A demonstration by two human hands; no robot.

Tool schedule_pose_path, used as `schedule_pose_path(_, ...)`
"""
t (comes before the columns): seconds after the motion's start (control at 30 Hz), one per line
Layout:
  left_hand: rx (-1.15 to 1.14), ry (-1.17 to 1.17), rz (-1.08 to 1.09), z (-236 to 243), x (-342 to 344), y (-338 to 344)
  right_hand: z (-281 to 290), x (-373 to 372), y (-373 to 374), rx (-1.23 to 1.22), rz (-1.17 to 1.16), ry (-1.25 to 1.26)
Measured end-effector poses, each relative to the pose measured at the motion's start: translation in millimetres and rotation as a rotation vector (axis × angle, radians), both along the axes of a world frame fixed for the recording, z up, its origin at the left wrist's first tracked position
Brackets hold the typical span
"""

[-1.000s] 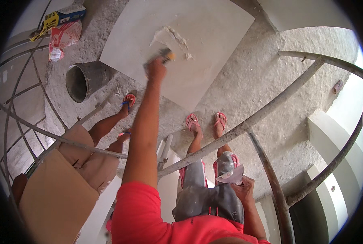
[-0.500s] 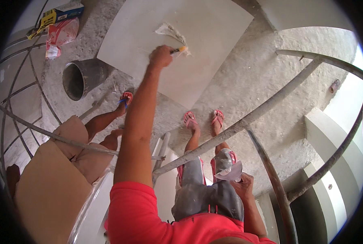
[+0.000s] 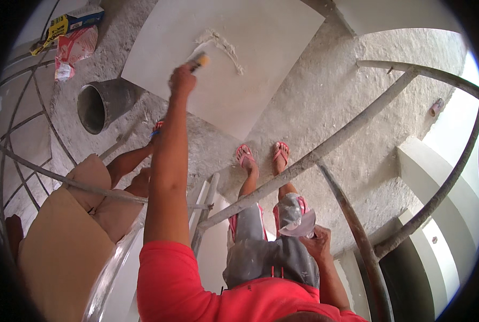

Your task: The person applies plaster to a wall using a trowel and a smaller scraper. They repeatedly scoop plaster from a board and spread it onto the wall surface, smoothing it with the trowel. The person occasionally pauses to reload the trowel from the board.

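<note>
L hand (image 3: 182,81) out over broad pale flat board (image 3: 250,102), fingers curled tight round short dark hand tool w/ yellow end (image 3: 199,61); tool's working end blurred, can't tell if it touches board; ridge of thick whitish paste (image 3: 229,49) on board surface, curved, just beside tool, on its R & upper side; R hand (image 3: 318,242) low, by person's R thigh, fingers closed round grip of flat pale-grey scraper (image 3: 298,225); grip mostly hidden by hand, blade sticks out to L, well apart from board.

Around: dark-grey round bucket (image 3: 122,99) tipped on side, L of board, mouth facing L; red-&-white crumpled bag (image 3: 77,44) plus yellow-&-blue packaging (image 3: 77,22) upper L, touching or overlapping; rough grey floor (image 3: 352,118) R of board; long grey metal pipe (image 3: 304,162) runs diagonally across view in front of person's legs; person's feet in pink sandals (image 3: 245,154) near board's lower corner; co-worker in tan clothing (image 3: 70,236) at L, legs partly behind person's L forearm.
</note>
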State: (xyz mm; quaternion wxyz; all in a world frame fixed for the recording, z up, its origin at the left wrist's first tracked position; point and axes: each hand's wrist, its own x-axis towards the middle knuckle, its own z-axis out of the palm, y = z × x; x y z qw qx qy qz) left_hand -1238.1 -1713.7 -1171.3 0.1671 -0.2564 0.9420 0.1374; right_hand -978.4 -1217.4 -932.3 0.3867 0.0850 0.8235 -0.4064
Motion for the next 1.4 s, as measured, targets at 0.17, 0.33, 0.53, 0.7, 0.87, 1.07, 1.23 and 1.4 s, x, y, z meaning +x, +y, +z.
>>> schedule_pose_path(0.17,-0.022,-0.039,-0.035,-19,2,51,-12,-2,-6,-0.076,-0.020,0.020)
schedule_pose_path(0.33,0.176,0.072,-0.118,-4,-12,50,-3,-7,-6,-0.082,-0.050,-0.028)
schedule_pose_path(0.53,-0.041,0.026,-0.042,-18,-46,10,-3,-8,-1,-0.057,0.031,0.015)
schedule_pose_path(0.7,0.178,-0.116,-0.233,3,-25,88,0,-11,-9,-0.107,-0.023,-0.004)
schedule_pose_path(0.87,-0.019,0.157,-0.127,-21,-13,41,4,-8,-7,-0.092,0.027,0.033)
schedule_pose_path(1.07,-0.026,0.135,-0.336,-57,59,107,4,-14,-15,-0.041,-0.036,0.026)
schedule_pose_path(1.23,0.074,-0.001,0.062,-21,13,9,12,-4,-4,0.006,-0.012,0.058)
schedule_pose_path(1.4,0.010,0.136,-0.074,-52,49,66,-3,-6,-10,0.004,-0.052,0.092)
